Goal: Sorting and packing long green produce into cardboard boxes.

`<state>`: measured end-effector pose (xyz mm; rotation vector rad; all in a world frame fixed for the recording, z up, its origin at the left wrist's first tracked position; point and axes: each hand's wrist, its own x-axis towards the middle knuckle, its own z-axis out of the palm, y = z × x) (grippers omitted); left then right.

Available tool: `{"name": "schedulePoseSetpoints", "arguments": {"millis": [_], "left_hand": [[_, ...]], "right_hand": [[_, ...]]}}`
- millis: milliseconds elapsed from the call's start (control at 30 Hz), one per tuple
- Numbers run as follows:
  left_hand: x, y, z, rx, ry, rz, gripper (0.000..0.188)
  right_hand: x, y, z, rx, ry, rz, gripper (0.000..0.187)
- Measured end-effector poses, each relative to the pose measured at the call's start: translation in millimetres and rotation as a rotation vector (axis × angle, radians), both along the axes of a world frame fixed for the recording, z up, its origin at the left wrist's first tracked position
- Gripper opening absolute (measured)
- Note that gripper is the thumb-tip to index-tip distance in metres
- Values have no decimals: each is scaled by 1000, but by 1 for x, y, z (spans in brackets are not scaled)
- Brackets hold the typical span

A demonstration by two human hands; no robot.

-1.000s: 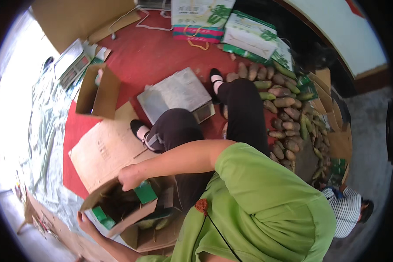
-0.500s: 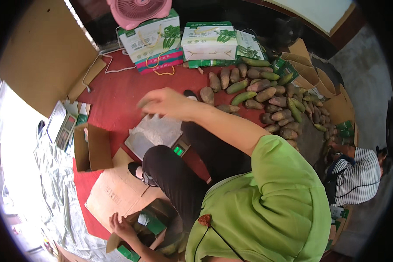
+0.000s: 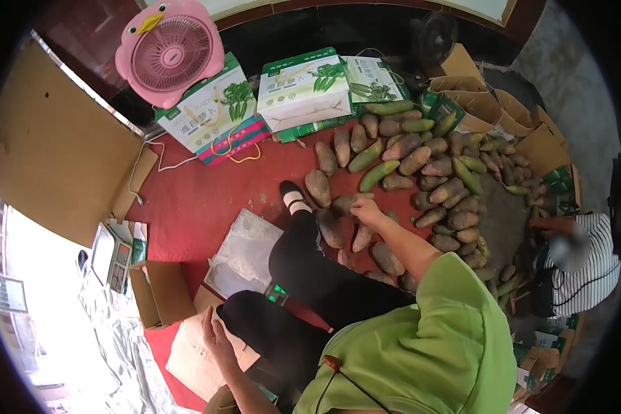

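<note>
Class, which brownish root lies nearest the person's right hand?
The crosswise root, its right end by the right hand; its upper-left neighbour and lower-left neighbour lie lengthwise, farther away.

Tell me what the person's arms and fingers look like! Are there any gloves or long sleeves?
No gloves: the left fingers and right fingers are bare. The right arm comes out of a loose, short, bright green sleeve, and its forearm is uncovered. The left forearm is bare too. Rings would be too small to tell.
</note>
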<state>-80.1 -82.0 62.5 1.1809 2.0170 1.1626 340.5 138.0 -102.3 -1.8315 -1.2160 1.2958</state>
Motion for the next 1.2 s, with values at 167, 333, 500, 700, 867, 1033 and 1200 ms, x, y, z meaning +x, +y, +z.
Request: {"name": "schedulePoseSetpoints", "arguments": {"millis": [167, 333, 500, 700, 867, 1033, 1200], "left_hand": [[27, 49, 16, -47, 20, -161, 33], [45, 72, 21, -158, 440, -369, 32], [41, 71, 29, -191, 471, -318, 29], [39, 72, 32, -250, 468, -231, 26], [41, 81, 30, -270, 491, -238, 29], [44, 85, 33, -247, 465, -227, 30], [45, 86, 30, -208, 462, -245, 29]], "right_hand": [[43, 62, -16, 72, -137, -43, 21], [56, 162, 27, 316, -541, 39, 21], [48, 240, 69, 466, -808, 68, 33], [35, 303, 86, 444, -992, 178, 33], [48, 316, 60, 428, -1094, 238, 60], [49, 279, 35, 339, -1039, 242, 75], [57, 211, -16, 272, -882, 262, 83]]}}
